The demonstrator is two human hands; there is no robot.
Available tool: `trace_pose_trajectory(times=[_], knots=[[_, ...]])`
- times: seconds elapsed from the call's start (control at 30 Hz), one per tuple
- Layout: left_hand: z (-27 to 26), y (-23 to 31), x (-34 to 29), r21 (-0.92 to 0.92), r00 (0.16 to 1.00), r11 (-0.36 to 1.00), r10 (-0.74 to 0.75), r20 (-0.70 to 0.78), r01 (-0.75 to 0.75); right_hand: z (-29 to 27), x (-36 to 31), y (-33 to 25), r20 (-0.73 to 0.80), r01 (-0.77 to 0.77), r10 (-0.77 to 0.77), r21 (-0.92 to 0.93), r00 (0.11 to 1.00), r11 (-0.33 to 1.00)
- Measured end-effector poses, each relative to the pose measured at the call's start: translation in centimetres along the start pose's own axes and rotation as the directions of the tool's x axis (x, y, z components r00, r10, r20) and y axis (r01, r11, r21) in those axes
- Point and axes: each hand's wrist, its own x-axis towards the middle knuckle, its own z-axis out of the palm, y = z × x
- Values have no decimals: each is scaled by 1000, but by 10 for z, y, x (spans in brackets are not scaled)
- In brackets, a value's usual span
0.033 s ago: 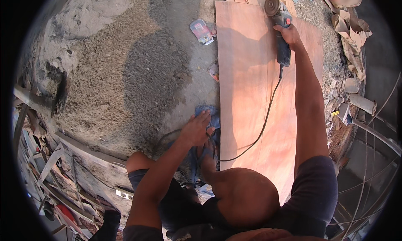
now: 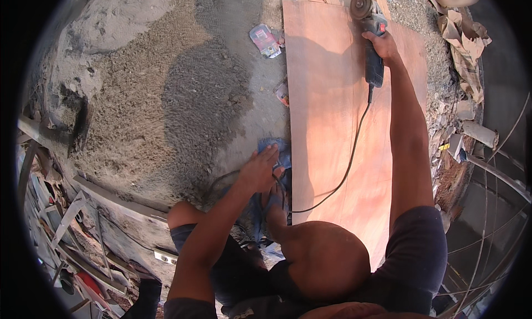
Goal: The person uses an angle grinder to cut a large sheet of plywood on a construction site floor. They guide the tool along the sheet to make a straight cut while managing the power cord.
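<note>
My right hand [image 2: 382,46] is wrapped round the body of an angle grinder [image 2: 374,71], out over the far part of a reddish plywood sheet [image 2: 324,108]. The grinder's round disc [image 2: 361,5] points away from me, and I cannot tell whether it is spinning. A black power cord [image 2: 350,166] curves back across the sheet toward my feet. Just left of the sheet's edge, my left hand [image 2: 259,166] lies with fingers stretched out on a blue cloth [image 2: 277,147], beside my foot [image 2: 274,199].
Rough grey-brown sandy ground [image 2: 133,114] lies to the left, with a flattened pink-and-white package [image 2: 265,41] near the sheet. At lower left are a white socket strip [image 2: 165,257] and scrap lengths. Crumpled brown paper [image 2: 465,53] and a pipe-like piece [image 2: 480,134] are at right.
</note>
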Motion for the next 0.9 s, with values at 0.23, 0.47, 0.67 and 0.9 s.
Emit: trace_pose_trajectory(times=[0.23, 0.47, 0.67, 0.9], knots=[[8, -6, 4, 38, 1000, 999, 21, -15, -20, -22, -97, 38, -62, 10, -7, 37, 998, 999], [3, -4, 6, 13, 999, 1000, 26, 21, -26, -18, -181, 91, -13, -83, 83, -83, 997, 993], [10, -10, 8, 6, 999, 999, 36, -12, -36, -19, -274, 119, 88, -220, 237, -176, 967, 960], [11, -7, 10, 78, 999, 996, 40, -19, -38, -18, -341, 131, 69, -251, 262, -142, 963, 958]])
